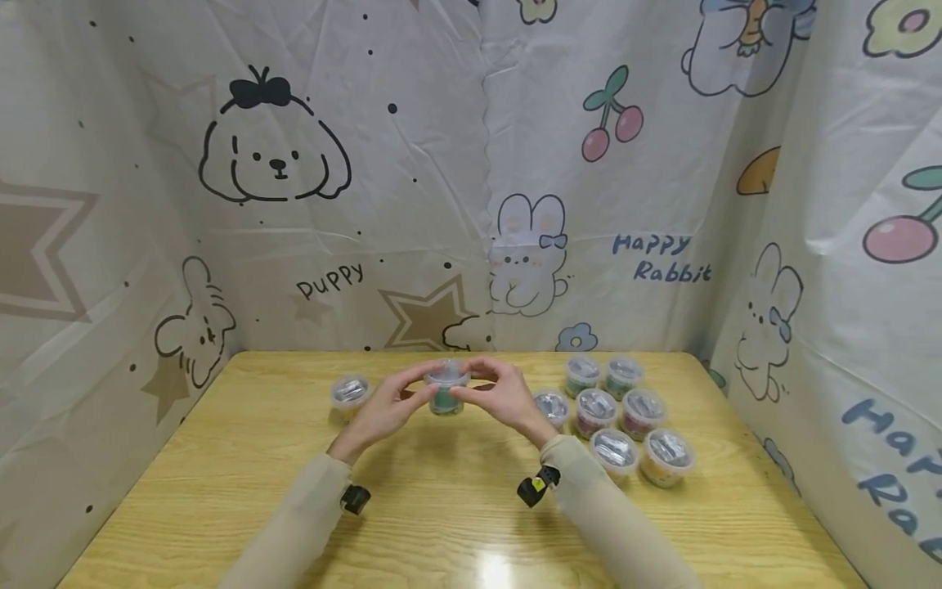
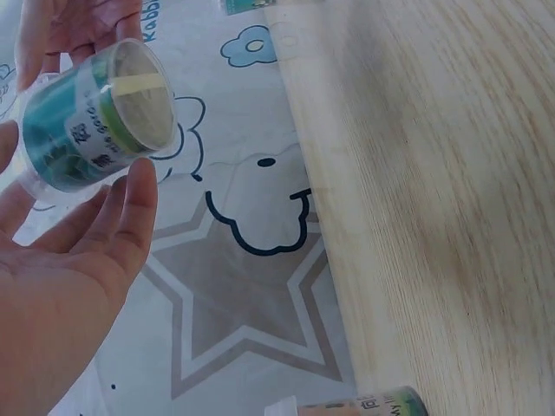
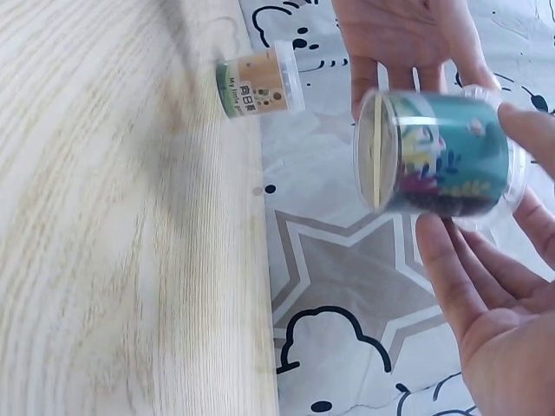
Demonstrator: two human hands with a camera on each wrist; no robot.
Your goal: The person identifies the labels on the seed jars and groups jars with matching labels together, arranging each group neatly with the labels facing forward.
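A clear plastic cup with a teal label [image 1: 446, 401] is held above the table between both hands. My left hand [image 1: 393, 402] grips its left side near the lid, and my right hand [image 1: 506, 398] grips the right side, thumbs toward me. The left wrist view shows the teal cup [image 2: 87, 130] tilted, with a pale strip across its base. Printed coloured shapes mark the cup's label [image 3: 442, 156] in the right wrist view. Left of the hands, a lidded cup with an orange label [image 3: 251, 85] stands on the table.
On the right of the wooden table [image 1: 441, 507] stand several similar lidded cups, among them a green one [image 1: 624, 376], a dark red one [image 1: 595, 413] and an orange one [image 1: 666, 458]. A printed cloth [image 1: 419, 164] hangs behind the table and along its sides.
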